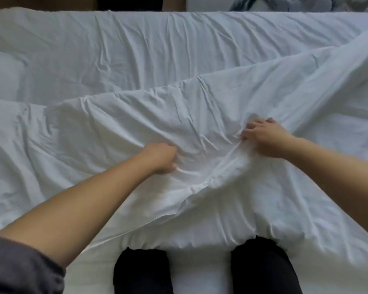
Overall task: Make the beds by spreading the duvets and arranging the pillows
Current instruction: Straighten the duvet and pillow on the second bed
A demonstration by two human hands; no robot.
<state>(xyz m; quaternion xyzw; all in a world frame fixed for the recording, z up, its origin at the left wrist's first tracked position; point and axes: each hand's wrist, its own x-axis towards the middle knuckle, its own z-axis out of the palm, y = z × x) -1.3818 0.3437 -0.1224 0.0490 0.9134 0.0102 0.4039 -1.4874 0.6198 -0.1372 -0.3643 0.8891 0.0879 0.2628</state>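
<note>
Both hands clamp the white duvet. Our left hand is fisted round a bunch of fabric at frame centre. Our right hand curls its fingers into a fold right of centre. We see the duvet lying crumpled across the middle and lower frame, draped over the near bed edge against our dark-trousered legs. A wrinkled sheet spans the upper frame, and a pillow sits at the left edge.

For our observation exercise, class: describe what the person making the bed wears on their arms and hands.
The left hand and right hand are bare: no gloves, rings or watch show. A dark grey sleeve is bunched at the left elbow; the right forearm is bare to the frame's edge.
</note>
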